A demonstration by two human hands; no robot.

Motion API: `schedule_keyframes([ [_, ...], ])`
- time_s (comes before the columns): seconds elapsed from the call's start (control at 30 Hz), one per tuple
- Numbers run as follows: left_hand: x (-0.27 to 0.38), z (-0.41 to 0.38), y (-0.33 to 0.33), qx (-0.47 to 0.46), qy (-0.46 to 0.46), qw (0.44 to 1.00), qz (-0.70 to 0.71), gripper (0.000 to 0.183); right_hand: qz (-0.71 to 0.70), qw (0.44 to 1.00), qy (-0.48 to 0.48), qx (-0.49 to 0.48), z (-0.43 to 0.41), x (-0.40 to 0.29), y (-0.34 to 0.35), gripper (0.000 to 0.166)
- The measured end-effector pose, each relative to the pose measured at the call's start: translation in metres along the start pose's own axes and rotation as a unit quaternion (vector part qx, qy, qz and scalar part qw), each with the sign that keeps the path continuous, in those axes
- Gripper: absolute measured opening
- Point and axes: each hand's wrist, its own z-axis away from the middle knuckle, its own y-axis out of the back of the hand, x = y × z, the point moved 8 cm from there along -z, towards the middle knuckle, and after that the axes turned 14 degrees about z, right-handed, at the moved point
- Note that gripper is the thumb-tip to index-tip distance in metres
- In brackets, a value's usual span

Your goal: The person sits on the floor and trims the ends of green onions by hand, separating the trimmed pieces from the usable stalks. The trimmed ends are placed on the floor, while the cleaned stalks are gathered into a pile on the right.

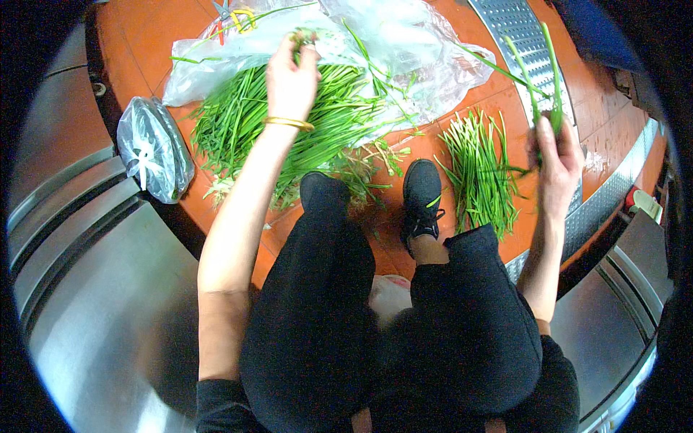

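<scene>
My left hand (292, 84), with a gold bangle at the wrist, pinches a small blurred clump of plant scraps (304, 39). Below it a big heap of garlic chives (233, 116) lies partly on a clear plastic bag (417, 54) spread over the floor. Out to the right, my right hand (557, 151) grips a few green chive stalks (555, 70) whose pale ends point up and away from me. A smaller, aligned bundle of chives (479, 173) rests on the tiles between my shoe and that hand.
Pliers-like cutters (222, 13) and yellow-handled scissors (242, 20) lie by the bag's far edge. A tied plastic bag (154, 151) sits at left. Trimmed scraps (373, 159) litter the orange tiles near my shoes (421, 189). Metal drain grates (520, 48) and steel cabinets (108, 325) flank me.
</scene>
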Motion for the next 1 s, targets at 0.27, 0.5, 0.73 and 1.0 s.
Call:
schedule_keyframes([
  [0.27, -0.057, 0.067, -0.086, -0.272, -0.083, 0.873, -0.397, 0.022, 0.499, 0.860, -0.062, 0.086, 0.035, 0.086, 0.035, 0.032],
  [0.5, -0.092, 0.067, -0.085, -0.319, -0.087, 0.831, -0.447, 0.018, 0.527, 0.847, -0.066, -0.020, 0.036, 0.171, -0.011, 0.051],
  [0.73, 0.037, 0.033, -0.100, -0.274, 0.076, 0.958, 0.021, 0.028, -0.033, 0.983, -0.036, -0.180, 0.020, 0.074, -0.116, 0.036],
  [1.0, 0.056, 0.029, -0.087, -0.223, 0.186, 0.929, 0.230, 0.033, -0.293, 0.911, -0.097, -0.273, 0.031, 0.004, -0.147, 0.027],
])
